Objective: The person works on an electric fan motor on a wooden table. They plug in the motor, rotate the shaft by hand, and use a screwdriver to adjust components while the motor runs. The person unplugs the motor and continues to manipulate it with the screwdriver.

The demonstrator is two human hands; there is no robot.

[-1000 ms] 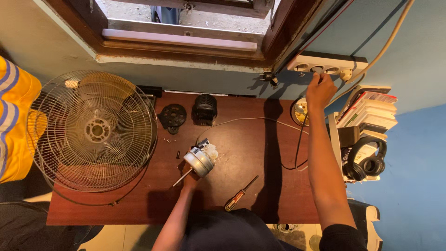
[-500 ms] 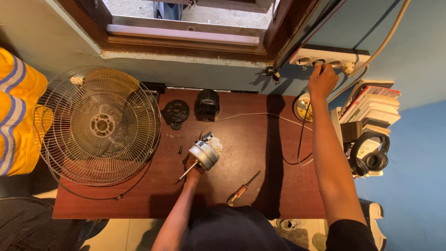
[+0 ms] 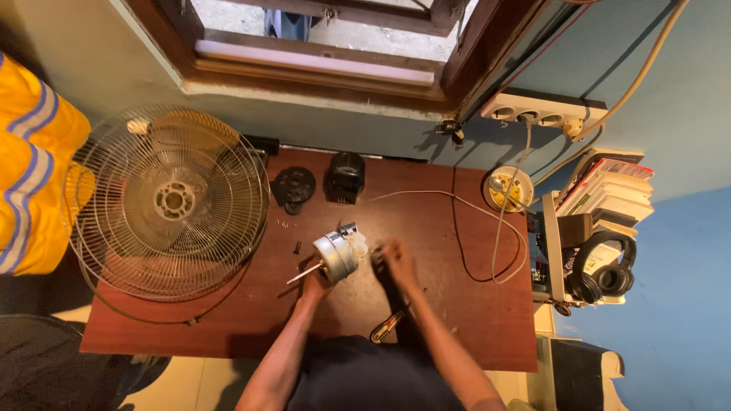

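A silver fan motor with a thin shaft lies on the brown wooden table. My left hand grips it from below. My right hand is blurred, low over the table just right of the motor, with nothing seen in it. A white cable runs from the motor side across the table and up to a white power strip on the wall. A screwdriver with a red and black handle lies near the front edge, beside my right forearm.
A round wire fan grille covers the table's left end. Two black motor parts sit at the back. A round yellow-white fitting, stacked books and black headphones are at the right. An orange reflective garment is at far left.
My right hand has come down from the wall power strip to the table beside the motor. My left hand has stayed on the motor.
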